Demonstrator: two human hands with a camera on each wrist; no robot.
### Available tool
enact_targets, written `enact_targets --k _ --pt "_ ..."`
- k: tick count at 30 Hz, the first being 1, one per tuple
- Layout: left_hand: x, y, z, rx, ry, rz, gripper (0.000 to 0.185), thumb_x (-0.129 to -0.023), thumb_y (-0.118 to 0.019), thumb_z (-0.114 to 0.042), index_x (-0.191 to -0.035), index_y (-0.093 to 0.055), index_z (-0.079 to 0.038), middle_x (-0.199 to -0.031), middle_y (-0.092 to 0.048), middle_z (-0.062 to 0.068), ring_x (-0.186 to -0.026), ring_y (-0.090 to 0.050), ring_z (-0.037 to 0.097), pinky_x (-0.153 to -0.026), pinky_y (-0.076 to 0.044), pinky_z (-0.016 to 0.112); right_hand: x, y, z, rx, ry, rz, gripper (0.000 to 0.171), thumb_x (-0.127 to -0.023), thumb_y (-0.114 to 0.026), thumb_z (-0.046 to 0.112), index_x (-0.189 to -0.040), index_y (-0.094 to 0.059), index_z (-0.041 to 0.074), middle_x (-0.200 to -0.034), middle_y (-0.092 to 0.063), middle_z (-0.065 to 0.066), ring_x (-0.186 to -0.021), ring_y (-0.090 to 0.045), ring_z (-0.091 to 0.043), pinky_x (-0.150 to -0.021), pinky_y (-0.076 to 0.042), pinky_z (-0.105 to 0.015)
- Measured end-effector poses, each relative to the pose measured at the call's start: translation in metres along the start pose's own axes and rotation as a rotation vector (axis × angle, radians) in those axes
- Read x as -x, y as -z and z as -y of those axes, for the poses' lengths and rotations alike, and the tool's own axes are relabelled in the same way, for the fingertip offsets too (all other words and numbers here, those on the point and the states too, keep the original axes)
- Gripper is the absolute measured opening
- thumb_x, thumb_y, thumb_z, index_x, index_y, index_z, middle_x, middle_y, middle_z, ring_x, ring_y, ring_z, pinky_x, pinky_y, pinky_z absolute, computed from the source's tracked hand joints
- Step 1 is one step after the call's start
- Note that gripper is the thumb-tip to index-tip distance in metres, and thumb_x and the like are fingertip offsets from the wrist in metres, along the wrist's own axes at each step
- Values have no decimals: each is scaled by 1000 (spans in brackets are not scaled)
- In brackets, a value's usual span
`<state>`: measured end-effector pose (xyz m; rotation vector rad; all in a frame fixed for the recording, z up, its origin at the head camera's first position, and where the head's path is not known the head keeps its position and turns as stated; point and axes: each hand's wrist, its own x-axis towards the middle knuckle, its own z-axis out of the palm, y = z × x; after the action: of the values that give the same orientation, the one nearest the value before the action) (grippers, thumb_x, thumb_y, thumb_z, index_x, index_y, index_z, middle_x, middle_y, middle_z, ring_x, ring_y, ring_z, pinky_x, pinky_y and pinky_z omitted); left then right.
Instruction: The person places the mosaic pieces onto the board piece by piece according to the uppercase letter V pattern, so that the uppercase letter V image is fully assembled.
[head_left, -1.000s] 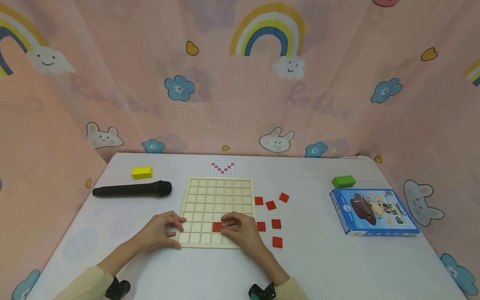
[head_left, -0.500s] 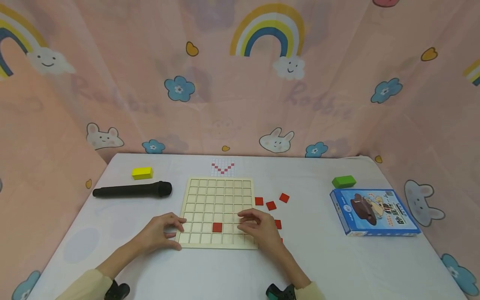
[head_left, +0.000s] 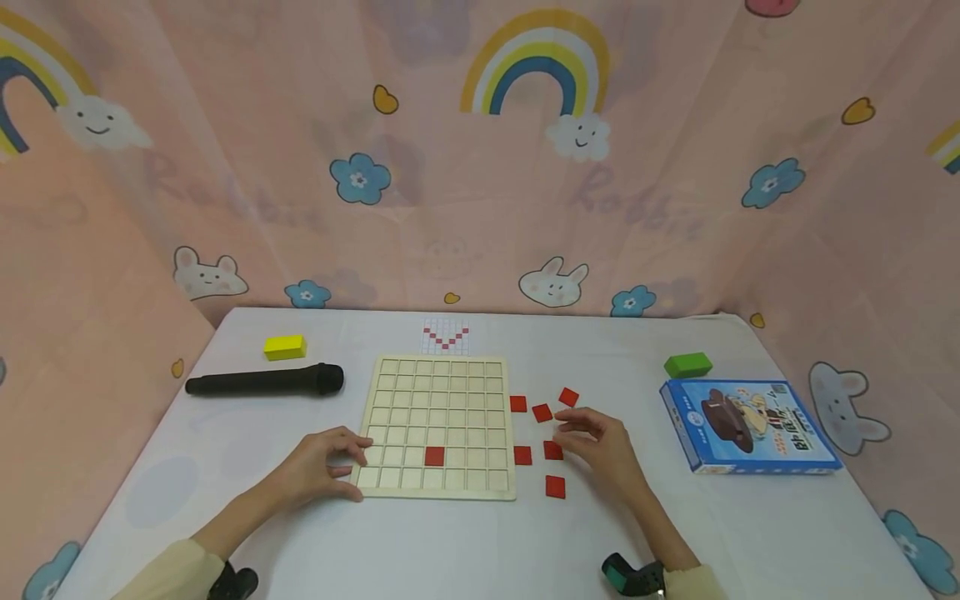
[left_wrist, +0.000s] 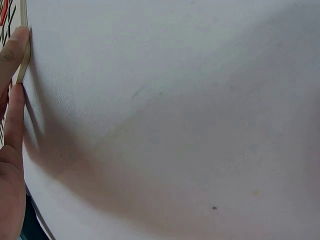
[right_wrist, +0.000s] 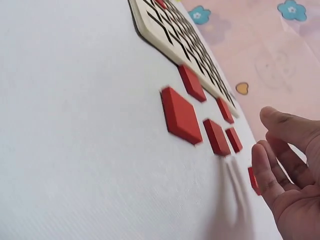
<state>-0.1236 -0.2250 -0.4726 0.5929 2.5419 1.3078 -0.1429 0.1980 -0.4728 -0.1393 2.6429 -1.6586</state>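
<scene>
We see the left hand (head_left: 318, 467) resting at the near left corner of the wooden grid board (head_left: 437, 425), its fingers (left_wrist: 15, 47) pressed against the board's edge — steadying it, not clasping it. One red tile (head_left: 434, 455) sits in a cell of the board's second row from the near edge, around the middle. The right hand (head_left: 600, 446) hovers over the white table (head_left: 450, 542) just right of the board, fingers loosely spread and holding nothing — in the right wrist view they are relaxed above the cloth. Six loose red tiles (head_left: 540, 412) lie between board and hand; the nearest loose tile (head_left: 552, 451) is just beside the fingertips, though we cannot tell whether they touch.
</scene>
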Motion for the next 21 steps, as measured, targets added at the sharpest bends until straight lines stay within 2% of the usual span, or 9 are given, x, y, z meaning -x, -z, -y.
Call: enact_targets --k 4,9,16,21 --pt "-1 -1 1 -3 7 -4 37 -58 -90 -17 -85 -67 -11 -117 -63 12 -114 -55 38 -79 -55 18 -12 18 -8 69 -47 -41 34 -86 -72 10 -119 -63 5 -115 -65 -14 -103 -63 -27 -86 -55 -25" --pt "-1 -1 1 -10 -7 3 36 -59 -90 -19 -85 -66 -11 -116 -63 12 -112 -56 38 -79 -55 18 -34 25 -18 166 -102 -72 40 -87 -71 10 -125 -58 5 -121 -62 -15 -107 -59 -29 -92 -53 -35" --pt "-1 -2 -1 8 -27 2 37 -59 -90 -18 -85 -66 -10 -115 -62 13 -110 -57 38 -79 -56 19 -54 23 -29 220 -124 -68 37 -84 -74 13 -119 -63 4 -111 -65 -14 -93 -59 -26 -84 -55 -33" --pt "0 1 -1 6 -21 10 37 -59 -90 -19 -86 -66 -9 -116 -62 13 -111 -57 37 -79 -55 19 -57 26 -31 216 -105 -54 34 -84 -74 11 -116 -64 4 -107 -67 -14 -93 -63 -26 -85 -56 -35"
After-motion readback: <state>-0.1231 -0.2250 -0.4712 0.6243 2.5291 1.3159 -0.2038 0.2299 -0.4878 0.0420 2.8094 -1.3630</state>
